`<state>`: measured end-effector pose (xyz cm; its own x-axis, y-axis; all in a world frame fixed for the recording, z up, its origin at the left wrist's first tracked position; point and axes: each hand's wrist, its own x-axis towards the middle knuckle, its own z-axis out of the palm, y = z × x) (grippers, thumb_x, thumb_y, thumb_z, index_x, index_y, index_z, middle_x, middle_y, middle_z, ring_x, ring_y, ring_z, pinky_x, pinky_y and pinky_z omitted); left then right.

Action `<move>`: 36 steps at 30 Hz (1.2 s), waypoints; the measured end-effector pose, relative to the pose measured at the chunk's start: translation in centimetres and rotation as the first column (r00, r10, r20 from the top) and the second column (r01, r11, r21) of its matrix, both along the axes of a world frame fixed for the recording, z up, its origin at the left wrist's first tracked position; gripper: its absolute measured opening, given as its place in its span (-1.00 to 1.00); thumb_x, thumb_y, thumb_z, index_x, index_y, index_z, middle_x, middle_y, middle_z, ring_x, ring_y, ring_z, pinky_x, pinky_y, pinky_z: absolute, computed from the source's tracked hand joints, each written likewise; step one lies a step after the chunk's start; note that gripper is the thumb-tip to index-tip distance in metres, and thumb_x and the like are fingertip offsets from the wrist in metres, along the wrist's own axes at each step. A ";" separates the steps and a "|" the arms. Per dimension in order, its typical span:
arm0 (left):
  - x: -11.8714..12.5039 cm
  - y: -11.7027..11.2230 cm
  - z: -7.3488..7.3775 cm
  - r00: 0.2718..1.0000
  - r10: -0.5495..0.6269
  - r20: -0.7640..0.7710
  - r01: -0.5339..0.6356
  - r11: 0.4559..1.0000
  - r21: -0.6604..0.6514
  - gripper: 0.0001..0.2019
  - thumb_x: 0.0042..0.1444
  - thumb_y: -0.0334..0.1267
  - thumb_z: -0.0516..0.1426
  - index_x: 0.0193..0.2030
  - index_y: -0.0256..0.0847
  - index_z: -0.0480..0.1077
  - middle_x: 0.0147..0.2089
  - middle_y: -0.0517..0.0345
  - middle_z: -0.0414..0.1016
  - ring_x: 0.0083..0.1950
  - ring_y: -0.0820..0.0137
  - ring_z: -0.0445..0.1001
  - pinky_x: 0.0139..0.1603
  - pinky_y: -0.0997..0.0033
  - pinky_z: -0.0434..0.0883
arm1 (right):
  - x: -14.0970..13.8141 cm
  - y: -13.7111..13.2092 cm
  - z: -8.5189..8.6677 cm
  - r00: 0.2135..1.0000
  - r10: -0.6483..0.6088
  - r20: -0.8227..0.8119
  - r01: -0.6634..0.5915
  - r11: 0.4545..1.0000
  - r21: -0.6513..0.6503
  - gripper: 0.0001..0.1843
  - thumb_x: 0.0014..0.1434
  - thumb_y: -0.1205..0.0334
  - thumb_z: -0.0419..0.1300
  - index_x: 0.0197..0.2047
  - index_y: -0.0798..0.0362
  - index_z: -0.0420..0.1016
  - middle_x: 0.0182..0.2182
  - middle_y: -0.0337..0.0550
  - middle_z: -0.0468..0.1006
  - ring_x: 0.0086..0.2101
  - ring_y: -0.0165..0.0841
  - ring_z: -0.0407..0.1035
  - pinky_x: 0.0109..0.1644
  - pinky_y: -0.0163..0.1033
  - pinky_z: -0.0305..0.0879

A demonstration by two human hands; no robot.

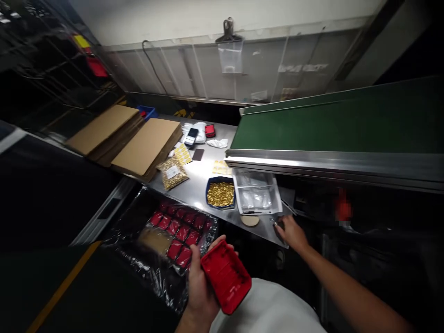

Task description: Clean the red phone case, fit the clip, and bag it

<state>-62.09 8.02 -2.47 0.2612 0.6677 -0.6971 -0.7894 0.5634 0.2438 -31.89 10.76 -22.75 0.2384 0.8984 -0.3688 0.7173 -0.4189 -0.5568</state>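
My left hand [198,282] grips a red plastic case [226,276] close to my body, thumb along its left edge. My right hand [291,232] reaches out to the near edge of the steel table [201,173]; its fingers are curled at a small dark thing by the corner, and I cannot make out what it is. Just beyond that hand stand a clear plastic tray [256,192] and a round beige disc [250,220]. A blue tray of small gold parts [220,193] sits to the left of the clear tray.
A plastic-lined box [163,236] of several red cases stands below the table on the left. Flat cardboard stacks [147,145], a bag of gold parts [172,173], phones and labels lie on the table. A green conveyor belt [333,127] runs on the right.
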 end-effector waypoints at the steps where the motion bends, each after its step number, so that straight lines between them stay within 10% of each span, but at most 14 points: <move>1: 0.1 0.0 0.2 1.000 0.002 -0.014 -0.001 1.000 0.022 -0.32 0.20 0.30 0.02 0.12 -0.27 0.46 -0.08 -0.15 0.60 -0.05 0.08 0.57 0.08 0.01 0.50 | 0.1 -0.3 -0.2 1.000 -0.003 0.005 0.003 1.000 0.027 -0.72 0.22 0.15 0.11 -0.05 0.09 0.42 0.02 0.09 0.38 0.05 -0.10 0.31 0.13 -0.07 0.23; 7: 0.4 0.0 0.4 0.983 0.027 -0.184 -0.017 0.998 0.053 -0.30 0.18 0.34 0.00 0.17 -0.24 0.35 -0.10 -0.04 0.58 -0.02 0.15 0.54 0.12 0.13 0.43 | -1.8 -1.3 2.4 0.993 -0.067 -0.094 0.071 0.997 0.040 -0.78 0.14 0.11 0.15 -0.23 0.08 0.41 -0.22 0.06 0.48 -0.18 -0.08 0.41 -0.03 0.04 0.34; 11: 0.7 0.4 0.8 0.955 0.011 -0.296 0.012 0.997 0.074 -0.28 0.17 0.35 0.01 0.18 -0.24 0.32 -0.07 -0.05 0.56 0.00 0.15 0.52 0.15 0.16 0.40 | -6.7 -1.1 11.9 0.922 -0.003 -0.386 0.052 0.992 0.115 -0.57 0.25 -0.16 0.07 -0.03 0.01 0.38 -0.17 -0.11 0.53 -0.22 -0.31 0.45 -0.11 -0.23 0.43; 14: 1.0 0.7 1.1 0.957 -0.003 -0.291 0.031 0.995 0.091 -0.31 0.19 0.33 -0.01 0.19 -0.22 0.30 -0.05 -0.07 0.54 0.08 0.09 0.48 0.18 0.12 0.36 | -10.7 -1.1 19.9 0.608 0.068 -0.791 -0.014 0.997 0.075 -0.54 0.23 -0.09 0.20 0.07 0.04 0.40 -0.17 -0.10 0.54 -0.19 -0.31 0.44 -0.11 -0.25 0.42; 17: 1.2 0.7 1.2 0.957 -0.041 -0.288 0.080 0.989 0.127 -0.28 0.19 0.35 -0.03 0.21 -0.23 0.27 -0.02 -0.10 0.53 0.16 0.04 0.42 0.22 0.09 0.31 | -13.2 -1.5 24.1 0.526 0.155 -0.836 -0.249 0.968 0.022 -0.71 0.29 0.03 0.16 -0.10 0.05 0.51 -0.31 -0.18 0.56 -0.32 -0.38 0.39 -0.27 -0.30 0.34; 36: 2.2 0.3 1.0 0.950 -0.132 -0.282 0.182 0.971 0.157 -0.26 0.20 0.36 -0.07 0.21 -0.26 0.28 -0.04 -0.09 0.52 0.12 0.07 0.42 0.17 0.17 0.24 | -13.9 -2.3 24.9 0.655 0.292 -0.697 -0.271 0.952 0.144 -0.78 0.26 0.37 0.12 -0.16 -0.06 0.57 -0.31 -0.39 0.58 -0.34 -0.50 0.39 -0.23 -0.37 0.28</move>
